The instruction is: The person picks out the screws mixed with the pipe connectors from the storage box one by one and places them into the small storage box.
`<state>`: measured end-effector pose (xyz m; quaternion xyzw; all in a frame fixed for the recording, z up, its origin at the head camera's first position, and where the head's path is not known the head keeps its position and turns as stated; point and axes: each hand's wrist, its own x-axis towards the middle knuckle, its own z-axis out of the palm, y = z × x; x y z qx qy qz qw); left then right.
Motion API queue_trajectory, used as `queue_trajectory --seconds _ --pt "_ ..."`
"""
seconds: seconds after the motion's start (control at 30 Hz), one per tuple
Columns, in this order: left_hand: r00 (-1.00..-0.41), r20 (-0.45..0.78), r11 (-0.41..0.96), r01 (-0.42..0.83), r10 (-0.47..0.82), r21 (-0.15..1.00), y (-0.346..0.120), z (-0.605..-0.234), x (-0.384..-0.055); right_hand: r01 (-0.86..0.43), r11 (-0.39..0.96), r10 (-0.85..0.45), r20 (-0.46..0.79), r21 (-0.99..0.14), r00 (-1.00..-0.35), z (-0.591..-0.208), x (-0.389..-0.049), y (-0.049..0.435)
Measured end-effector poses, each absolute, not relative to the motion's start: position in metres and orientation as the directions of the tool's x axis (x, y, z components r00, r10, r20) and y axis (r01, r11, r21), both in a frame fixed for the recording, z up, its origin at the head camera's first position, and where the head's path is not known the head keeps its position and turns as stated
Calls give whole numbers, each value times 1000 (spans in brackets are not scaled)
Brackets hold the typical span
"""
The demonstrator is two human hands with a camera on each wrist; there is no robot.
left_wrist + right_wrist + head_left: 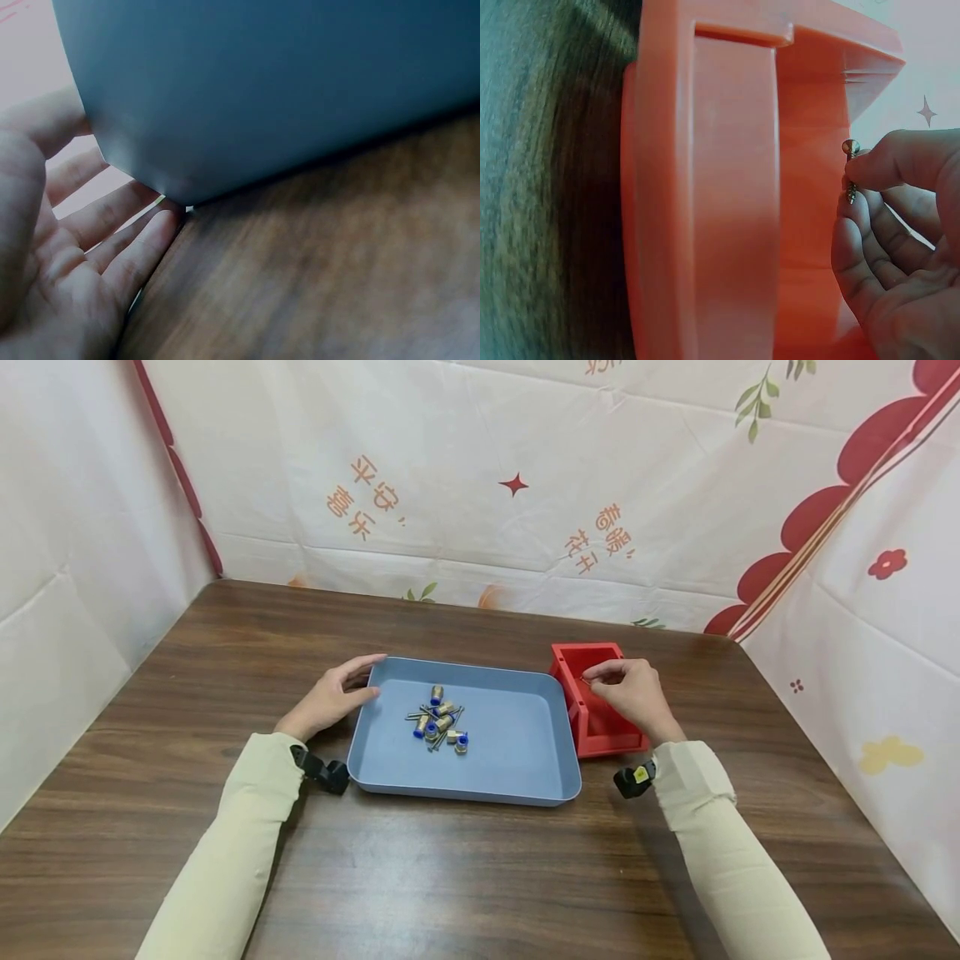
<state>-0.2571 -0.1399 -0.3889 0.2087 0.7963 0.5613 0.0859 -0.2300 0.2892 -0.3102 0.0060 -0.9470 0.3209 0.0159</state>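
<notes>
My right hand point(633, 695) is over the red bin point(611, 744), pinching a screw point(851, 148) between thumb and fingertips. In the right wrist view the screw's head points up, close to the bin's opening. At the other side, my left hand point(330, 700) rests against the far left corner of the blue-grey tray point(510, 743), its fingers spread along the outer wall. A small pile in the tray's left half holds several brass fittings point(444, 723) with blue ends and several long screws point(437, 742).
Tray and bin stand side by side on a brown wooden table point(465, 877), nearly touching. White printed cloth point(450, 460) hangs behind the table and along both sides. Each wrist carries a small black camera.
</notes>
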Motion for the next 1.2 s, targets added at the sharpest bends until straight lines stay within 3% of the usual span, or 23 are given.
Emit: queue_trajectory --seconds 1.2 --pt "-897 87 295 232 433 927 -141 -388 -258 -64 792 -31 65 -607 -997 -305 -233 286"
